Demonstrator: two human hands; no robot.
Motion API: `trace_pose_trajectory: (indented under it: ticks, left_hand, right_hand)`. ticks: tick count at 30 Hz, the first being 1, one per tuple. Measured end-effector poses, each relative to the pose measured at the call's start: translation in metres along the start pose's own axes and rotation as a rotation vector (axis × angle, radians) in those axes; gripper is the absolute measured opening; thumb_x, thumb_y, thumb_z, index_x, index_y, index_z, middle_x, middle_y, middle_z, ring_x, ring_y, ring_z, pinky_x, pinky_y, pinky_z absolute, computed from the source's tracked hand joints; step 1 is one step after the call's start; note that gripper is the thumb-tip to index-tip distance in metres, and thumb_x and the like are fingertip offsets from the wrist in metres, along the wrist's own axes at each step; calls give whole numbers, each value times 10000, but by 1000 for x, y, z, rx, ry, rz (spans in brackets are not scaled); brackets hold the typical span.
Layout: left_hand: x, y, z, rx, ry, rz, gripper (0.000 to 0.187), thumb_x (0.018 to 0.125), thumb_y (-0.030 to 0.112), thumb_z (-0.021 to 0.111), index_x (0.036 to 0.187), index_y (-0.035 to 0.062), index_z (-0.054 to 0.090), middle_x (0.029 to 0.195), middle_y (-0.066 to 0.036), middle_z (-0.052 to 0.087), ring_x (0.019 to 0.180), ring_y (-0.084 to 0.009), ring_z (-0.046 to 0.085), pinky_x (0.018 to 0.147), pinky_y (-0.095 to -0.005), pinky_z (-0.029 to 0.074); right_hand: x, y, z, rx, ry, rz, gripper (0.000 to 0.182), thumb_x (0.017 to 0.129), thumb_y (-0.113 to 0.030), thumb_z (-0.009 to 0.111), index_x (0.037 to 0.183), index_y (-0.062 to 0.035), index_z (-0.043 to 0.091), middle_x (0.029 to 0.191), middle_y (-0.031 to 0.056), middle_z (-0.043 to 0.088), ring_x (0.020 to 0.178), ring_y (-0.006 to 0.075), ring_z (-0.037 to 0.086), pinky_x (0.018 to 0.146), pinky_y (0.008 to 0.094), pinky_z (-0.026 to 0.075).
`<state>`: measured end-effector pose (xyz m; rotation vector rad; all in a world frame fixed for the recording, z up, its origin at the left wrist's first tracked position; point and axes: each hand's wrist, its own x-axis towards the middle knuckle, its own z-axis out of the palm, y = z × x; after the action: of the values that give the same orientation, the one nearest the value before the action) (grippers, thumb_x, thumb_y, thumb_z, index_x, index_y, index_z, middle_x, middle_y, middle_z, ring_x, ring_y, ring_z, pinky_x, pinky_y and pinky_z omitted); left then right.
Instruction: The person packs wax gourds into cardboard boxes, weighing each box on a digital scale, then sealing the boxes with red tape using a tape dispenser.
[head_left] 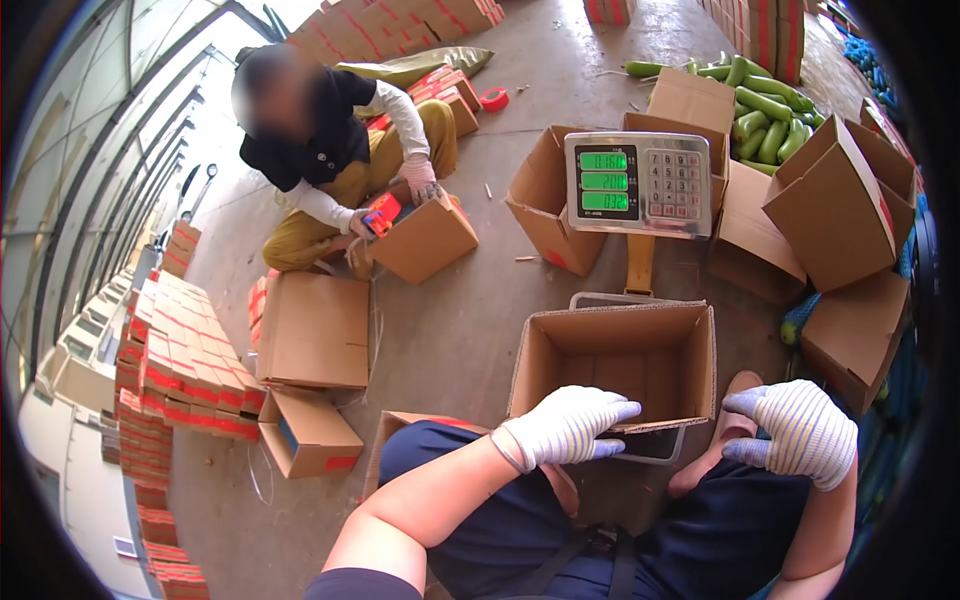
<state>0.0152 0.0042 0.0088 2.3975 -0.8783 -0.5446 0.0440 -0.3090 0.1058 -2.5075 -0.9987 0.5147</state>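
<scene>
An open cardboard box point(618, 332) stands on the platform of a scale point(638, 188) in front of me, and nothing shows inside it. The scale's head is upright behind the box, with green lit digits and a keypad. My left hand point(568, 426), in a white striped glove, is at the near left rim of the box with its fingers stretched apart. Off the box's right front corner, my right hand point(800, 430) is in a matching glove. Its fingers are spread and hold nothing.
Long green vegetables point(770, 115) are heaped at the back right, beside several open boxes point(832, 205). At the left, a seated person point(335, 150) holds a red tape dispenser point(381, 214) against a box point(425, 240). Flattened cartons point(195, 350) are stacked at the far left.
</scene>
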Motion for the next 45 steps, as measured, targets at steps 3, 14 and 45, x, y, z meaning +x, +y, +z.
trace_pose_trajectory:
  ticks: [3,14,45]
  left_hand:
    - [-1,1,0,-2,-8,3,512,876,289,706,1318,63,581,1216,-162,649,1080,-358,628,935,-428,512]
    - [-2,0,1,25,-64,-28,589,835,255,752,1348,56,544,1214,-152,640,1076,-354,623,926,-432,511]
    - [-6,-3,5,23,2,21,557,849,276,728,1326,48,555,1145,-152,649,1030,-358,628,896,-432,515]
  right_hand:
    - [0,3,3,9,26,-18,498,790,-381,741,1147,-38,684,841,161,699,792,357,691,717,402,556]
    - [6,7,1,-82,79,188,615,769,-335,757,1249,24,618,884,232,694,848,396,683,774,418,546]
    - [8,-8,-9,142,-316,-43,541,798,-485,759,1137,-68,698,974,167,717,931,365,690,820,400,553]
